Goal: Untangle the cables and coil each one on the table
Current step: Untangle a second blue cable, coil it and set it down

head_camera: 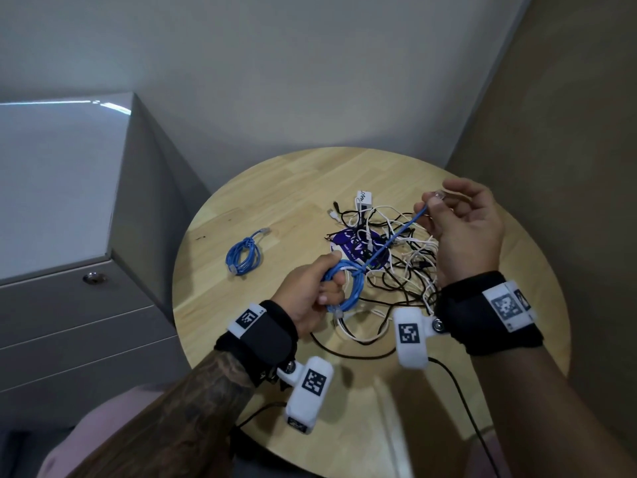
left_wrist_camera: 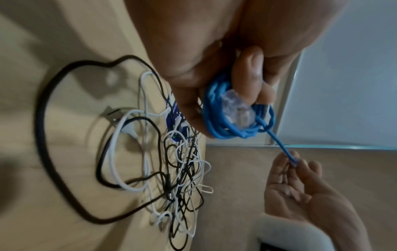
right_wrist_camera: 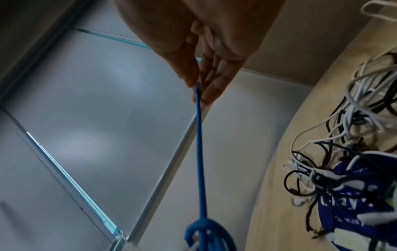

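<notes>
My left hand [head_camera: 319, 291] grips a coiled blue network cable [head_camera: 348, 288] above the round wooden table [head_camera: 275, 198]; the coil [left_wrist_camera: 234, 117] is wound around its fingers with a clear plug inside. A straight blue strand [head_camera: 396, 236] runs from the coil up to my right hand [head_camera: 458, 229], which pinches the clear plug end [head_camera: 437, 196] between thumb and fingers [right_wrist_camera: 206, 88]. A second blue cable [head_camera: 243, 255] lies coiled on the table's left part. A tangle of black and white cables [head_camera: 389, 257] lies under my hands on a purple card [head_camera: 355, 248].
A white adapter box [head_camera: 365, 198] sits at the tangle's far edge. A grey drawer cabinet [head_camera: 86, 305] stands left of the table. Walls close in behind and to the right. Black sensor leads [head_camera: 458, 395] trail from my wrists.
</notes>
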A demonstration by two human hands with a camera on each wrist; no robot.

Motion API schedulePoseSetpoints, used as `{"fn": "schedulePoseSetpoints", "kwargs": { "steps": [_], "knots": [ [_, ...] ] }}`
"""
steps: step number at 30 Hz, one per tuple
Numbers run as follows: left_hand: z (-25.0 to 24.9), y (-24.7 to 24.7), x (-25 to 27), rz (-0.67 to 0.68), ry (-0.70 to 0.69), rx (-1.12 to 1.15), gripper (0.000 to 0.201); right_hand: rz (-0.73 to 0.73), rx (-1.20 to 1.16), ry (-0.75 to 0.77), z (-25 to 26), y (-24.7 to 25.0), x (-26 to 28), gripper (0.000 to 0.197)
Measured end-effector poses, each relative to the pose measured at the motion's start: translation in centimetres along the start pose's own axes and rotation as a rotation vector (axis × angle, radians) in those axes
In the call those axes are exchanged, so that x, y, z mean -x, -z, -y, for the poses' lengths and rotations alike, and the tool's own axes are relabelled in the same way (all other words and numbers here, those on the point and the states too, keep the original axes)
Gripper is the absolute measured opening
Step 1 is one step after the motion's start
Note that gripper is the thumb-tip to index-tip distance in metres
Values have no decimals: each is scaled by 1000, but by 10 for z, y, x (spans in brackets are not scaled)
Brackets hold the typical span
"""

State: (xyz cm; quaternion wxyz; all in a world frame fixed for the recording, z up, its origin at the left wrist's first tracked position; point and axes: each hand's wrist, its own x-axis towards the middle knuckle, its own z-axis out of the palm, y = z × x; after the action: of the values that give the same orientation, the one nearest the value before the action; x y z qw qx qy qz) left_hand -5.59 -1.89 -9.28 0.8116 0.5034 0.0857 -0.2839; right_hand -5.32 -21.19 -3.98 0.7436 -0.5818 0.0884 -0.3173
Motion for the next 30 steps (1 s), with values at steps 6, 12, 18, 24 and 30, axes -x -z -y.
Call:
{"fn": "schedulePoseSetpoints", "kwargs": {
  "steps": [6, 12, 18, 24, 30],
  "knots": [
    [3, -4, 2, 208, -25, -131, 29, 12, 9, 5, 3, 1, -1, 27],
    [-4, -2, 5, 288, -58, -280, 35, 42, 58, 60, 3, 1, 2, 23],
    [-29, 10, 2, 150, -175, -42, 29, 240, 221, 39, 1, 21, -5, 23],
    [-47, 12, 2, 149, -220, 57, 22, 657, 673, 26, -15, 23, 12, 26],
    [-47, 8, 6, 194, -219, -9, 23, 543, 538, -232, -30, 1, 34, 5]
  ]
}}
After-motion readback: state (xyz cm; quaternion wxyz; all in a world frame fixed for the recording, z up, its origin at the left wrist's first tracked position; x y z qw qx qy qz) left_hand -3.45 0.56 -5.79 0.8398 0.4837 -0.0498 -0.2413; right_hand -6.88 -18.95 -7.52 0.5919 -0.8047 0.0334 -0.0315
